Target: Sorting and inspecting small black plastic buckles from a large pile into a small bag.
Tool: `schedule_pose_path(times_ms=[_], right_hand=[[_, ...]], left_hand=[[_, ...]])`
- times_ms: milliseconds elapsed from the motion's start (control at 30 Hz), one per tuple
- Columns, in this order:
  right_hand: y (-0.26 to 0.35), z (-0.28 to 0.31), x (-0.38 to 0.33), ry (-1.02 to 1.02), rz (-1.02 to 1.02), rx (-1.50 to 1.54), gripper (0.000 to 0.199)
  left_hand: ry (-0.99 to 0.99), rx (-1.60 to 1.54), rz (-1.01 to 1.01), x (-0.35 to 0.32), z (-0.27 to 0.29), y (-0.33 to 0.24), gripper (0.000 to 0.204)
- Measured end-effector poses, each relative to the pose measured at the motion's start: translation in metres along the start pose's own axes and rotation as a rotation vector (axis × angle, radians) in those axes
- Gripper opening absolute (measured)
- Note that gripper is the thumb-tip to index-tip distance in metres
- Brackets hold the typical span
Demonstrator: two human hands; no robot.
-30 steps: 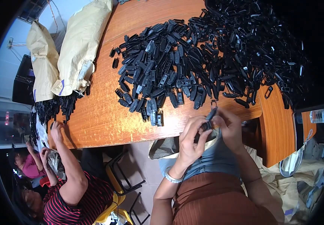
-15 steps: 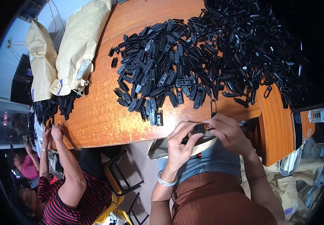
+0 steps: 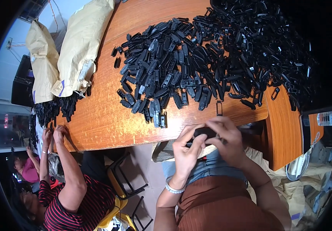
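Just off the table's front edge, my left hand (image 3: 186, 148) pinches a small black plastic part (image 3: 205, 133) between thumb and fingers. A smooth dark face of it shows. My right hand (image 3: 229, 140) closes on the part's right side, its fingers bent and slightly blurred; the fingertips partly hide the piece. Beyond my hands, a thin black rectangular frame (image 3: 219, 108) lies by itself near the edge. Farther up is a large heap of long, rounded black plastic parts (image 3: 169, 65). It merges on the right with a pile of black loop-shaped frames (image 3: 266, 46).
The wooden table (image 3: 112, 111) has a worn front edge. Paper sacks (image 3: 82, 46) spill black parts at the left. A co-worker in a striped top (image 3: 81, 196) handles pieces there, beside a yellow stool (image 3: 114, 221). A grey open bag (image 3: 162, 152) hangs below my hands; crumpled sacks (image 3: 292, 188) lie right.
The black part has turned so that a smooth dark face shows. My right hand has shifted its fingers over it, and the thin strip between its fingers no longer shows.
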State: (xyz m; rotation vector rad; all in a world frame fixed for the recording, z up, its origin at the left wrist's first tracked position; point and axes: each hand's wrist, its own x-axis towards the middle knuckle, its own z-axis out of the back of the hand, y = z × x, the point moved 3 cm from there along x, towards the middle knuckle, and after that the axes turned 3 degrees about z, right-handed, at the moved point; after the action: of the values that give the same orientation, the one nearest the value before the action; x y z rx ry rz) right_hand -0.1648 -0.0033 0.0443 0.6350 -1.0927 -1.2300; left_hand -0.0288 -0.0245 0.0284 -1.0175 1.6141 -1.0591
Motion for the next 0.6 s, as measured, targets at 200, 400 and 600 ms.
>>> schedule_pose_path(times_ms=[200,400,600], right_hand=[[-0.022,-0.001,-0.012,0.012,-0.195,0.527,0.019],[-0.038,0.000,-0.013,0.040,-0.292,0.482,0.011],[-0.050,0.019,-0.003,-0.141,-0.264,0.264,0.007]], left_hand=[[0.150,-0.468,0.106,0.002,0.007,0.017,0.022],[0.145,0.135,-0.150,0.003,0.024,0.017,0.023],[0.037,0.636,-0.421,-0.001,0.031,0.005,0.023]])
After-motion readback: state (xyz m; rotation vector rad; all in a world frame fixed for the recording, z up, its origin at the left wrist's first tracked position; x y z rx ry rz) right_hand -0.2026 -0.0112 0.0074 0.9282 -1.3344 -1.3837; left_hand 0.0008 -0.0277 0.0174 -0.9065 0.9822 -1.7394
